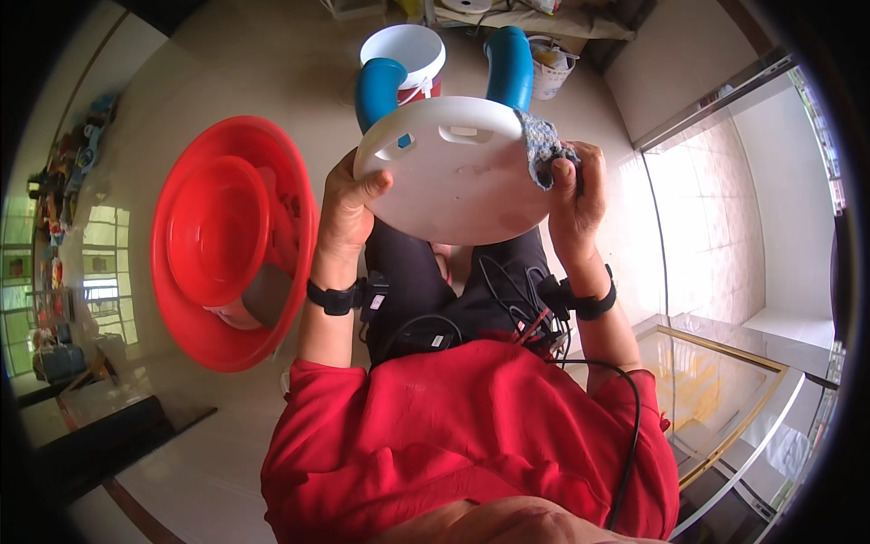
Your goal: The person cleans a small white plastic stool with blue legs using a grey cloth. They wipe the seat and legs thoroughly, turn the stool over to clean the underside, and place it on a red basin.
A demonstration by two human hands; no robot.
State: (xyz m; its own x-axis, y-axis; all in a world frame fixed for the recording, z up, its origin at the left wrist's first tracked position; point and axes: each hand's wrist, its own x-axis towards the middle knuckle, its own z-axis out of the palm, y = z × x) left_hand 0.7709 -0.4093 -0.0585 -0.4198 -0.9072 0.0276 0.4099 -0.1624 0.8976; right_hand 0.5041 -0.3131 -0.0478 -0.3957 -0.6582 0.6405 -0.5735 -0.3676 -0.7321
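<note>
A round white plastic stool seat [448,187], with two slots near its far edge, is held up above my knees. Two thick blue curved tubes, one on the left [379,88] and one on the right [510,71], stick out past its far side; where they join it is hidden. My left hand [345,207] grips the seat's left edge, thumb on the near face and fingers behind. At the right edge, my right hand [579,204] pinches a blue-grey knitted cloth [538,139] that lies over the rim.
On the floor at left, a large red basin [178,333] holds a smaller red basin [216,224] and a grey item. A white bucket [414,51] and a white waste basket [549,75] stand beyond the seat. Black cables [523,292] lie across my lap. At right is a glass-topped, gold-edged table [720,381].
</note>
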